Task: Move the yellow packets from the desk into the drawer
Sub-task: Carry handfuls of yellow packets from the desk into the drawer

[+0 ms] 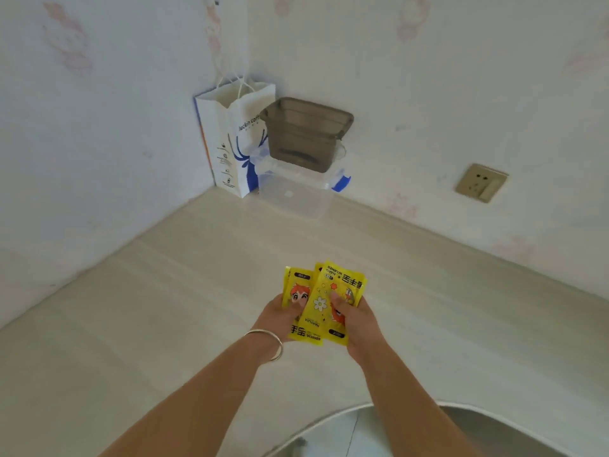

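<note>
Yellow packets (324, 301) fanned above the pale surface (164, 291), pinched from both sides: left hand (280, 316) fingers curled around one edge, right hand (357, 319) fingers gripping the other.

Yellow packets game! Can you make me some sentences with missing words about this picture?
1. Both hands, left and right, hold the ____ packets.
2. The bracelet is on the ____ wrist.
3. The brown box sits on a ____ box.

Missing words: yellow; left; clear
</note>
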